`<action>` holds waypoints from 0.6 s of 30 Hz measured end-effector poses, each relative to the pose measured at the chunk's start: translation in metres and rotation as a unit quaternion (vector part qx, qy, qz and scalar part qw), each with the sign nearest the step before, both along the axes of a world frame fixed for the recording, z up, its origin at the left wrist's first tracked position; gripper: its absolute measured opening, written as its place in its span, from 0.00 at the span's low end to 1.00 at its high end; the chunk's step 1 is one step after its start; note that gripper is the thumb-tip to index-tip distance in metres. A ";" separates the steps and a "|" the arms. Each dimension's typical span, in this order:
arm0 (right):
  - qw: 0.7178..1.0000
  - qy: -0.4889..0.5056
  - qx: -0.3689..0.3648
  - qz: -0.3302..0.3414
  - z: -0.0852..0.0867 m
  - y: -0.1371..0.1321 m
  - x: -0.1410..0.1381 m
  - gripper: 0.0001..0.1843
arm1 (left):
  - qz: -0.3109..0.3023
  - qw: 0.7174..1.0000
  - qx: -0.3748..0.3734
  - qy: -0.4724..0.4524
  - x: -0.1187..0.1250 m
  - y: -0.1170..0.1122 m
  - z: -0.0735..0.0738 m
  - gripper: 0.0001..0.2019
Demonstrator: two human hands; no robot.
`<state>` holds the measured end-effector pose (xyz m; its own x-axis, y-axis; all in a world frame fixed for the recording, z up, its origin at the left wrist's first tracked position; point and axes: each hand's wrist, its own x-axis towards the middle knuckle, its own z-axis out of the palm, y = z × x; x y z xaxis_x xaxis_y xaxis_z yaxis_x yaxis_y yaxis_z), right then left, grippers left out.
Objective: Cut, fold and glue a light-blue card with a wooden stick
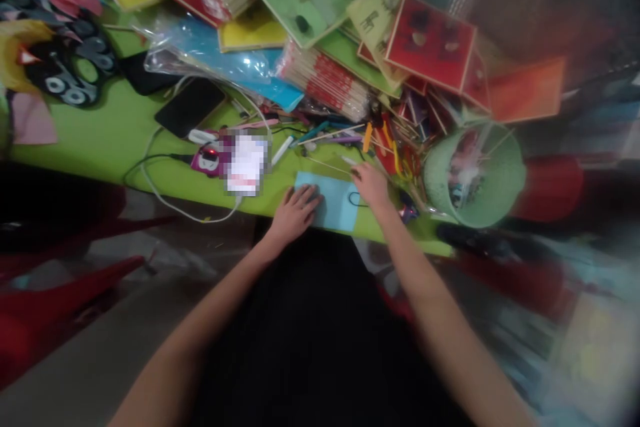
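The left hand (295,210) lies flat, fingers spread, on a light blue paper sheet (334,205) on the green desk (125,140). The right hand (371,183) rests at the sheet's other end. I cannot tell if it pinches anything. The sheet looks plain, so the work seems barely begun.

A light blue card (331,201) is pressed flat on the green table (115,140) by the left hand (295,211); its far edge is touched by the right hand (371,184).

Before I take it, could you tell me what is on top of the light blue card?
The left hand lies flat on the light blue card; the right hand touches its far corner. Anything beneath them is hidden.
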<state>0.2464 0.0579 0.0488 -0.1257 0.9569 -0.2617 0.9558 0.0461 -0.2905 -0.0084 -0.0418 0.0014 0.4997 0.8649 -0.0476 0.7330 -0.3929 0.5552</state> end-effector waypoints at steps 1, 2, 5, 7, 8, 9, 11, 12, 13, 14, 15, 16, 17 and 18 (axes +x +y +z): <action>1.000 -0.024 -0.006 0.018 -0.003 0.005 -0.004 0.13 | 0.000 1.000 -0.002 -0.001 0.000 0.000 0.000 0.24; 0.998 -0.045 -0.010 0.036 -0.005 0.008 -0.007 0.13 | 0.000 1.000 -0.002 -0.003 -0.001 -0.001 0.000 0.24; 0.992 -0.096 -0.016 0.081 -0.007 0.013 -0.011 0.14 | 0.015 1.000 -0.005 -0.007 -0.004 -0.004 0.000 0.24; 0.988 -0.121 -0.021 0.096 -0.008 0.014 -0.010 0.16 | 0.041 0.999 -0.010 -0.009 -0.007 -0.005 0.001 0.25; 0.986 -0.128 -0.022 0.102 -0.008 0.013 -0.009 0.16 | 0.057 0.998 -0.013 -0.009 -0.008 -0.006 0.002 0.25; 0.986 -0.129 -0.021 0.106 -0.008 0.012 -0.008 0.16 | 0.072 0.997 -0.016 -0.008 -0.009 -0.006 0.002 0.25; 0.987 -0.120 -0.007 0.109 -0.009 0.009 -0.004 0.15 | 0.100 0.995 -0.020 -0.006 -0.011 -0.005 0.003 0.26; 0.988 -0.111 0.003 0.107 -0.009 0.007 -0.002 0.15 | 0.112 0.993 -0.023 -0.004 -0.012 -0.005 0.004 0.25; 0.989 -0.103 0.011 0.102 -0.009 0.005 -0.001 0.14 | 0.122 0.992 -0.027 -0.001 -0.013 -0.004 0.004 0.25; 0.991 -0.096 0.016 0.095 -0.009 0.002 0.000 0.13 | 0.129 0.991 -0.031 0.002 -0.014 -0.004 0.005 0.25; 0.992 -0.089 0.017 0.090 -0.008 -0.001 0.001 0.13 | 0.134 0.990 -0.035 0.004 -0.014 -0.003 0.005 0.25; 0.993 -0.082 0.015 0.088 -0.006 -0.005 0.002 0.13 | 0.137 0.990 -0.038 0.007 -0.015 -0.002 0.006 0.24; 0.993 -0.073 0.012 0.090 -0.004 -0.008 0.002 0.13 | 0.138 0.990 -0.039 0.009 -0.015 -0.001 0.007 0.24; 0.993 -0.059 0.010 0.097 -0.001 -0.011 0.002 0.14 | 0.139 0.990 -0.040 0.011 -0.015 0.001 0.007 0.23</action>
<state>0.2483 0.0469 0.0473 -0.2776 0.9228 -0.2671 0.9558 0.2372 -0.1738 -0.0234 -0.0412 0.0088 0.2420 0.9617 -0.1288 0.8186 -0.1311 0.5592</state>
